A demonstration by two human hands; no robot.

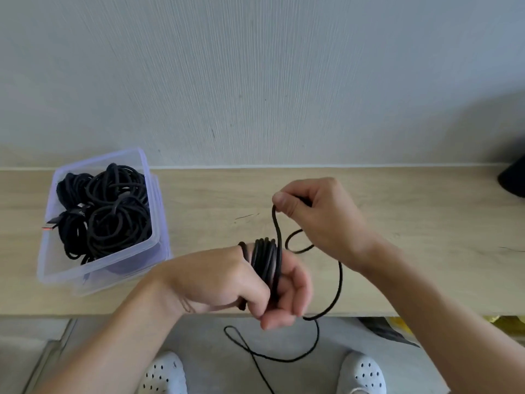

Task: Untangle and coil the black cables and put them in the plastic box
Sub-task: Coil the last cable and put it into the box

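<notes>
— Where's the cable (267, 260)?
— Wound round my left hand (227, 280), fingers (287, 305) clenched on it, over the worktop's (397, 217) front edge; my right hand (321, 214) pinches the free run.
— Risk?
— What dangles below the edge may snag and kink.
</notes>
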